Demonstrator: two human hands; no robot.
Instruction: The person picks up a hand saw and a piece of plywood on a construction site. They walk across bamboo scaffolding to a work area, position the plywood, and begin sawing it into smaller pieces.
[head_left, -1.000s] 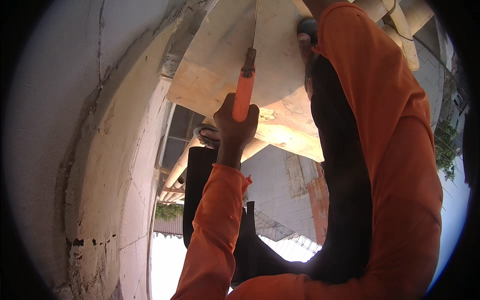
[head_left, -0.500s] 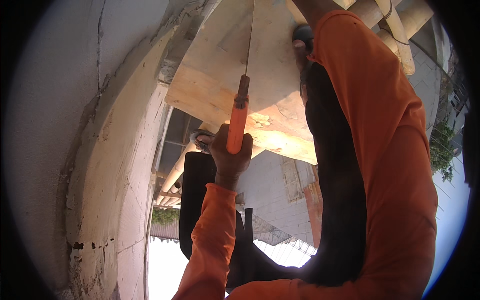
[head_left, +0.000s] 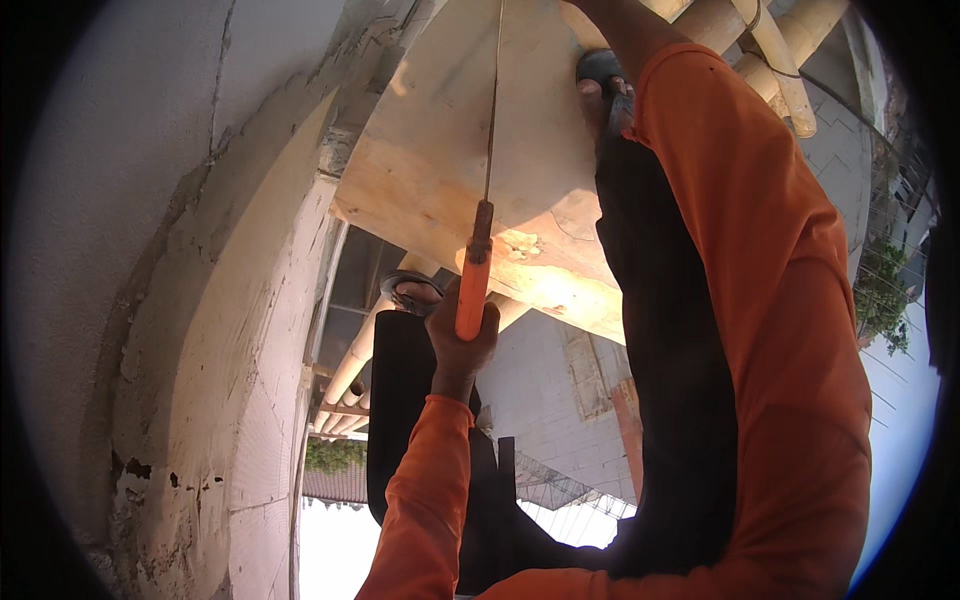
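Note:
My left hand is wrapped round the orange handle of a handsaw. Its thin blade shows edge-on and runs away from me over a pale plywood sheet, out past the upper edge of the view. How deep the blade sits in the wood I cannot tell. My right arm, in an orange sleeve, stretches forward over the sheet's right side. Its hand lies beyond the upper edge of the picture. My sandalled right foot rests on the plywood.
A rough plastered wall and ledge run along the left. Bamboo poles lie below the sheet, where my left foot stands. More tied bamboo poles are at the far right. Grey paving shows far below.
The saw handle and my left hand have drawn back toward me, and more of the blade shows. My right arm stays nearly where it was. The view has shifted slightly.

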